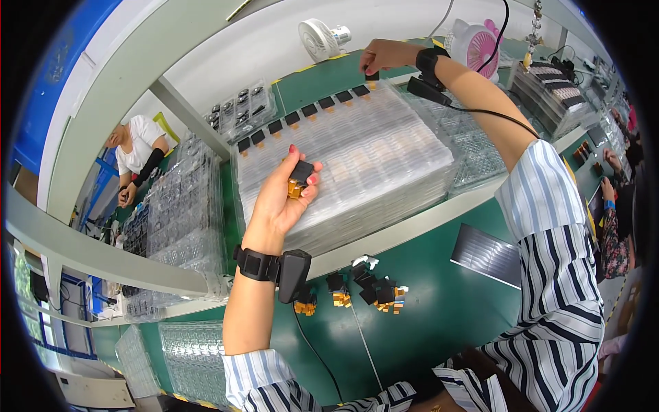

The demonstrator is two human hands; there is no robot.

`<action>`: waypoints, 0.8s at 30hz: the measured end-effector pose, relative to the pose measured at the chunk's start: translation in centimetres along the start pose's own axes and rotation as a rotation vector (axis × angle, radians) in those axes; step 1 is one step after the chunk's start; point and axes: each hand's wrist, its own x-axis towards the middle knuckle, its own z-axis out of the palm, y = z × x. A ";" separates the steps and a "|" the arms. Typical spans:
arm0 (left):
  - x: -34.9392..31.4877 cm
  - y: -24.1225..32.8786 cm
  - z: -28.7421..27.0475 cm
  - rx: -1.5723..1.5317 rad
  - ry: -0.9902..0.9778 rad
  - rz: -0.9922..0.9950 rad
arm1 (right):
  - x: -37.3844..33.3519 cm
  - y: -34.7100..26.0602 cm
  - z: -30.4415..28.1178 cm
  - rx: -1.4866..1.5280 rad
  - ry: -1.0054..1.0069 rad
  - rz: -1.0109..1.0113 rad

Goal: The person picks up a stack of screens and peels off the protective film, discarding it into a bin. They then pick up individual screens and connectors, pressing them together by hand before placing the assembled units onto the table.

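My left hand is closed round a small stack of black square pieces with orange flex-cable tails, held over the near left part of a tall stack of clear plastic trays. At the far right corner of the top tray, my right hand pinches another black square piece by its upper edge. This piece lines up with a row of similar black pieces along the tray's far edge, their orange tails pointing toward me. Both wrists wear black straps with small devices.
Loose piles of black pieces with orange tails lie on the green table in front. A dark ribbed sheet is at right. White and pink fans stand behind. Frame posts and a co-worker are at left.
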 end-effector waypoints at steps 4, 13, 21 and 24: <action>0.1 -0.3 0.1 0.024 -0.002 0.016 | 0.8 -0.1 1.1 0.159 -0.116 0.040; 0.1 -0.5 -0.1 0.037 -0.008 0.026 | 1.5 -0.8 1.1 0.178 -0.054 -0.051; 0.0 -0.5 -0.3 0.050 -0.014 0.032 | 1.8 -3.8 2.7 0.143 -0.229 0.039; 0.1 -0.6 -0.1 0.059 -0.013 0.037 | 2.1 -3.2 2.3 0.095 -0.195 0.024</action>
